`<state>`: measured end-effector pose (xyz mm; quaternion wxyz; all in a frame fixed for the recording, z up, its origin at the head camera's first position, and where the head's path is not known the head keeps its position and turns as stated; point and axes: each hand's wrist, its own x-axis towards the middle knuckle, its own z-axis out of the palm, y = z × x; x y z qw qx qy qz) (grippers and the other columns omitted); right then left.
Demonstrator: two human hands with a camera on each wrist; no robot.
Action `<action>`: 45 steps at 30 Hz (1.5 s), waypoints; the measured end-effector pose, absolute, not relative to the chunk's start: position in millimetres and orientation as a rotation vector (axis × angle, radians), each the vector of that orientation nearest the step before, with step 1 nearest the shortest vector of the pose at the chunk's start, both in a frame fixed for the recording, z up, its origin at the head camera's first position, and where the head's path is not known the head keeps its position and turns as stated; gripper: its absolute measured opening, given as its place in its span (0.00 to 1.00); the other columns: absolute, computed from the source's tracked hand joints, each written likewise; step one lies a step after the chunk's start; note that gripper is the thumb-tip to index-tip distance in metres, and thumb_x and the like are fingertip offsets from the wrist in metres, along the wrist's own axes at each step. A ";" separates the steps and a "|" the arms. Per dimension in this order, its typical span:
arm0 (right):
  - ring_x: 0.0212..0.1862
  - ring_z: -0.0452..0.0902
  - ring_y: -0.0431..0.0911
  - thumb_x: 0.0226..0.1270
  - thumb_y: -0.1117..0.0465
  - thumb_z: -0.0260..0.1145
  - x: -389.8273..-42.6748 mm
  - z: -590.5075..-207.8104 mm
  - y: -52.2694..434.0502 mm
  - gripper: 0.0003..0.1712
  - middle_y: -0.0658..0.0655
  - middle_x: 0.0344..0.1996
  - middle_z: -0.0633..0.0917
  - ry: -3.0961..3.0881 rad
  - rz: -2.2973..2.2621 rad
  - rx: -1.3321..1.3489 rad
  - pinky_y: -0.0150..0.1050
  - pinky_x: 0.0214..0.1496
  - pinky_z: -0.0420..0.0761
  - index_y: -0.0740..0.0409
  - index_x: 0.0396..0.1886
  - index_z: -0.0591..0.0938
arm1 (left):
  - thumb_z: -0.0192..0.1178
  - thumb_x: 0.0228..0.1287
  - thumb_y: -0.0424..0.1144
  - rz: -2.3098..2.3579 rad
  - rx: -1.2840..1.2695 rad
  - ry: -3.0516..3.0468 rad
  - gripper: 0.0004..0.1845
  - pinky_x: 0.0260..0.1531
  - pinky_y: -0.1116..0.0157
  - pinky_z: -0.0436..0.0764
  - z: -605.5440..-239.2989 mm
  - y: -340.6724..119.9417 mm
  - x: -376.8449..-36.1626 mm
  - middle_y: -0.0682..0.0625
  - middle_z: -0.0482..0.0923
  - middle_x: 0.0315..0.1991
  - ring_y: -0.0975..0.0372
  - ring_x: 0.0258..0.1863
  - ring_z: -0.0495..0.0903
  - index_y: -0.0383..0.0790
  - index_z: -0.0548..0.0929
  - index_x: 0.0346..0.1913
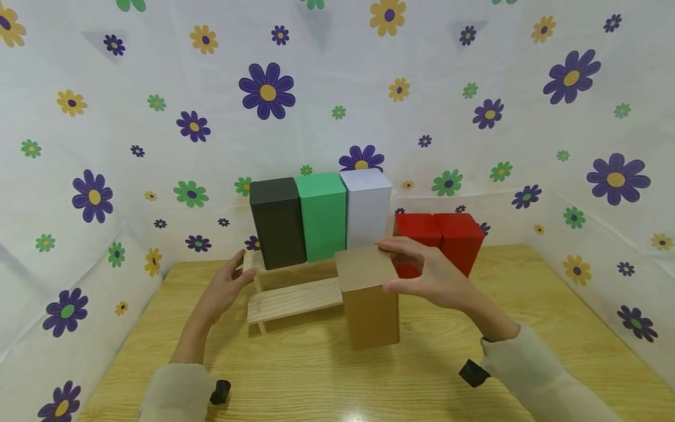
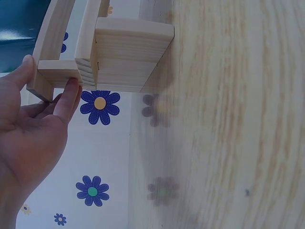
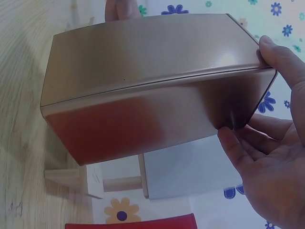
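A two-step wooden stand (image 1: 295, 300) is on the table, its left end held by my left hand (image 1: 224, 290). In the left wrist view the left hand (image 2: 38, 119) has its thumb on the upper step's edge and its fingers beneath. My right hand (image 1: 429, 272) grips a gold-brown box (image 1: 371, 310) by its top, in front of the stand's right part. Thumb and fingers of the right hand (image 3: 271, 157) lie on opposite sides of the box's end in the right wrist view. Whether its base touches the table cannot be told.
On the upper step stand a black box (image 1: 279, 228), a green box (image 1: 324, 217) and a white box (image 1: 369, 208), side by side. Two red boxes (image 1: 461, 240) stand right of the stand on the wooden table (image 1: 253, 375). A flowered cloth (image 1: 316, 129) hangs behind.
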<state>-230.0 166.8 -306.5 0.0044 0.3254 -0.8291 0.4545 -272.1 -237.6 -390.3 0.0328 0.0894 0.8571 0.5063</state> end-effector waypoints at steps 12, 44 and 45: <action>0.60 0.66 0.43 0.53 0.53 0.69 -243.7 -326.4 200.1 0.36 0.46 0.60 0.70 -2.597 1.366 0.983 0.52 0.56 0.71 0.44 0.63 0.68 | 0.47 0.66 0.55 1.564 0.286 2.652 0.40 0.60 0.44 0.57 -400.4 -242.5 -280.9 0.45 0.39 0.72 0.43 0.67 0.49 0.44 0.41 0.72; 0.58 0.67 0.38 0.60 0.57 0.64 -246.8 -337.0 290.2 0.34 0.47 0.62 0.66 -2.709 1.240 0.703 0.25 0.51 0.71 0.43 0.66 0.64 | 0.47 0.67 0.53 1.574 0.273 2.638 0.38 0.60 0.45 0.58 -393.5 -240.0 -275.8 0.44 0.40 0.72 0.44 0.67 0.50 0.43 0.42 0.72; 0.57 0.67 0.37 0.61 0.58 0.64 -247.1 -337.6 294.1 0.34 0.48 0.63 0.67 -2.707 1.243 0.699 0.24 0.50 0.71 0.43 0.66 0.64 | 0.47 0.67 0.53 1.571 0.273 2.640 0.38 0.60 0.45 0.58 -393.5 -240.1 -275.8 0.44 0.40 0.72 0.44 0.67 0.50 0.44 0.42 0.72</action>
